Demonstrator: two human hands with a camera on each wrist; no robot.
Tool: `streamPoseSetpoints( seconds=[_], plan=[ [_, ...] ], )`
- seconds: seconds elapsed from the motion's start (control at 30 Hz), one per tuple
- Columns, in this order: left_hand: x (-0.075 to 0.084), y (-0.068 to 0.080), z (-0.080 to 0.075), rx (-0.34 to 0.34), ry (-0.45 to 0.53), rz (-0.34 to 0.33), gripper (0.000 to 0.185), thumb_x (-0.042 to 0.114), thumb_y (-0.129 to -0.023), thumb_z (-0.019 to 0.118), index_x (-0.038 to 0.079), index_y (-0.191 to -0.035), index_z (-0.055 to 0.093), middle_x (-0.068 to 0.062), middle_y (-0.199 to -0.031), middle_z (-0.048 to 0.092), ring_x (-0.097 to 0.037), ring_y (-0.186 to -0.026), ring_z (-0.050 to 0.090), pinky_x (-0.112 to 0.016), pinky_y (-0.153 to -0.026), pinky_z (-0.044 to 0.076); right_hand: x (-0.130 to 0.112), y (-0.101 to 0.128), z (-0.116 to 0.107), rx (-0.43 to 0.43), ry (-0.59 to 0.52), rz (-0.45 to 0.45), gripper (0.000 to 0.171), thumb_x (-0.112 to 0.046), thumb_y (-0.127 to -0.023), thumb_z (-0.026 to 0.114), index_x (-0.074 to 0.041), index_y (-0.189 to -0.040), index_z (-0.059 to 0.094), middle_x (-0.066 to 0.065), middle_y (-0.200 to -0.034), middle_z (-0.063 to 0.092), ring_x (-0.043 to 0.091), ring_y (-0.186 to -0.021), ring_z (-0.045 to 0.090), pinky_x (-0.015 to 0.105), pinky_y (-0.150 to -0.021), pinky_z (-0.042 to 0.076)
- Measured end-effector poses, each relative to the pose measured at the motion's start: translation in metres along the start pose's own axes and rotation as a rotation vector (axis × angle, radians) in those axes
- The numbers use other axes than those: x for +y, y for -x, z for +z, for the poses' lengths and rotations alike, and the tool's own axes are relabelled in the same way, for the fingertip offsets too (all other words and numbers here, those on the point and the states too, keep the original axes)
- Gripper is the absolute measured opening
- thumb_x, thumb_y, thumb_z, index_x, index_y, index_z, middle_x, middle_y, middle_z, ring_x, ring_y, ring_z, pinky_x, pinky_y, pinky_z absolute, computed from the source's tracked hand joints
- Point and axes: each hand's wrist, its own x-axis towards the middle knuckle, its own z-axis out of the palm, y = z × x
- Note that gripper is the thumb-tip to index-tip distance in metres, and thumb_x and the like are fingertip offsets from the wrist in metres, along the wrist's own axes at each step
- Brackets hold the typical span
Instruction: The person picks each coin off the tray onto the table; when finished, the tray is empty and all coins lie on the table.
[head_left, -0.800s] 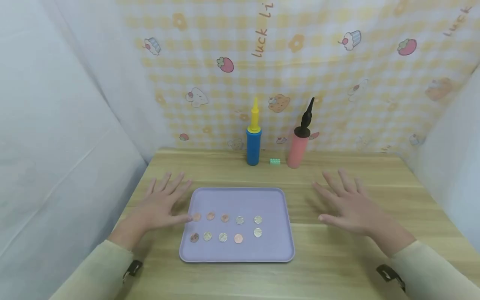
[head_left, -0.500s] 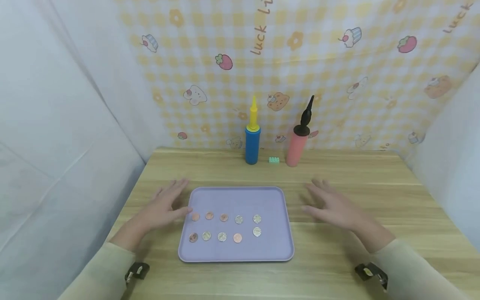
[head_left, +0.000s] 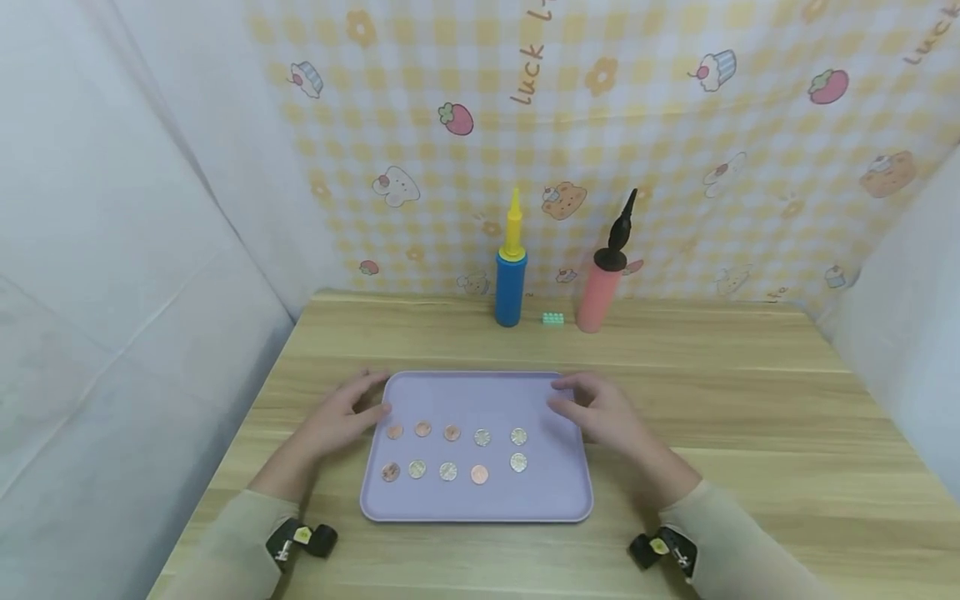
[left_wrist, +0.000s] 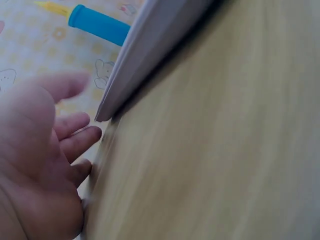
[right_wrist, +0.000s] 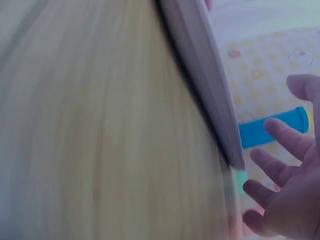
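A lavender tray [head_left: 472,400] lies on the wooden table, with two rows of coins [head_left: 447,472] on it, some copper and some silver. My left hand [head_left: 339,423] is beside the tray's left edge, its thumb near the rim and its fingers along the outer side. At the upper right corner, my right hand [head_left: 609,417] has its thumb and fingertips over the rim. In the wrist views, the left hand [left_wrist: 37,150] and right hand [right_wrist: 295,185] have loosely spread fingers, apart from the tray wall. Neither hand grips anything.
Behind the tray stand a blue pump [head_left: 509,290] with a yellow nozzle and a pink pump [head_left: 598,298] with a black nozzle. A small mint-green toy brick [head_left: 552,318] lies between them. A checked cloth [head_left: 420,100] hangs at the back.
Both hands have come inward toward the tray, the right one travelling farther left to its corner. Their fingers are less spread than before. Tray and coins stay in place.
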Motion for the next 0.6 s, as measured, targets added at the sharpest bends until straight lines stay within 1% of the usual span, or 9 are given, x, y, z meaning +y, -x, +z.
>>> streamPoseSetpoints(
  seconds=[0.07, 0.13, 0.23, 0.3, 0.4, 0.5, 0.53, 0.6],
  plan=[
    [0.001, 0.000, 0.002, 0.010, -0.020, -0.023, 0.061, 0.035, -0.105, 0.069, 0.012, -0.159, 0.052, -0.033, -0.167, 0.029, -0.061, -0.152, 0.023, -0.083, -0.115, 0.019, -0.003, -0.002, 0.008, 0.015, -0.029, 0.013, 0.038, -0.031, -0.097, 0.080, -0.006, -0.125, 0.077, 0.015, -0.136, 0.069, 0.036, -0.129, 0.061, 0.057, -0.109, 0.048],
    [0.002, 0.001, 0.004, 0.015, -0.015, -0.027, 0.060, 0.031, -0.104, 0.070, 0.012, -0.158, 0.052, -0.034, -0.168, 0.027, -0.063, -0.152, 0.022, -0.085, -0.113, 0.017, -0.004, -0.002, 0.015, 0.021, -0.061, 0.020, 0.036, -0.028, -0.096, 0.081, -0.005, -0.123, 0.077, 0.014, -0.134, 0.070, 0.034, -0.127, 0.061, 0.056, -0.108, 0.048],
    [0.002, 0.001, 0.007, 0.018, -0.016, -0.017, 0.059, 0.026, -0.103, 0.071, 0.013, -0.158, 0.053, -0.034, -0.168, 0.027, -0.063, -0.152, 0.021, -0.085, -0.113, 0.015, -0.001, -0.002, 0.027, 0.039, -0.055, -0.019, 0.031, -0.022, -0.092, 0.085, -0.005, -0.117, 0.079, 0.013, -0.130, 0.071, 0.034, -0.124, 0.062, 0.055, -0.107, 0.048],
    [0.001, 0.001, 0.008, 0.020, -0.019, -0.004, 0.059, 0.024, -0.102, 0.071, 0.013, -0.157, 0.054, -0.034, -0.167, 0.028, -0.063, -0.152, 0.021, -0.085, -0.114, 0.014, 0.001, -0.002, 0.033, 0.056, -0.005, -0.073, 0.029, -0.020, -0.088, 0.088, -0.007, -0.112, 0.081, 0.012, -0.127, 0.073, 0.035, -0.125, 0.062, 0.056, -0.111, 0.044],
    [-0.001, 0.000, 0.008, 0.026, -0.011, 0.012, 0.058, 0.022, -0.102, 0.071, 0.012, -0.156, 0.055, -0.034, -0.166, 0.031, -0.061, -0.153, 0.021, -0.084, -0.115, 0.011, 0.002, 0.000, 0.042, 0.090, 0.106, -0.141, 0.027, -0.023, -0.082, 0.091, -0.014, -0.105, 0.083, 0.012, -0.127, 0.073, 0.043, -0.132, 0.053, 0.063, -0.115, 0.032],
    [-0.003, -0.001, 0.008, 0.032, 0.003, 0.022, 0.057, 0.020, -0.102, 0.071, 0.011, -0.156, 0.055, -0.034, -0.165, 0.032, -0.059, -0.154, 0.020, -0.083, -0.116, 0.008, 0.001, 0.003, 0.048, 0.109, 0.193, -0.166, 0.026, -0.030, -0.078, 0.094, -0.021, -0.100, 0.084, 0.014, -0.133, 0.069, 0.050, -0.142, 0.040, 0.070, -0.115, 0.020],
    [-0.003, -0.001, 0.008, 0.032, 0.005, 0.023, 0.057, 0.020, -0.102, 0.071, 0.011, -0.156, 0.055, -0.035, -0.165, 0.032, -0.059, -0.154, 0.020, -0.083, -0.116, 0.008, 0.001, 0.004, 0.050, 0.110, 0.209, -0.166, 0.025, -0.031, -0.077, 0.094, -0.023, -0.098, 0.084, 0.015, -0.136, 0.067, 0.052, -0.144, 0.036, 0.072, -0.114, 0.018],
    [-0.003, -0.001, 0.008, 0.032, 0.007, 0.025, 0.057, 0.020, -0.102, 0.071, 0.010, -0.156, 0.055, -0.035, -0.165, 0.032, -0.060, -0.154, 0.019, -0.083, -0.116, 0.008, 0.001, 0.006, 0.053, 0.109, 0.233, -0.167, 0.024, -0.033, -0.076, 0.096, -0.026, -0.096, 0.084, 0.016, -0.139, 0.065, 0.053, -0.146, 0.032, 0.074, -0.113, 0.016]
  ],
)
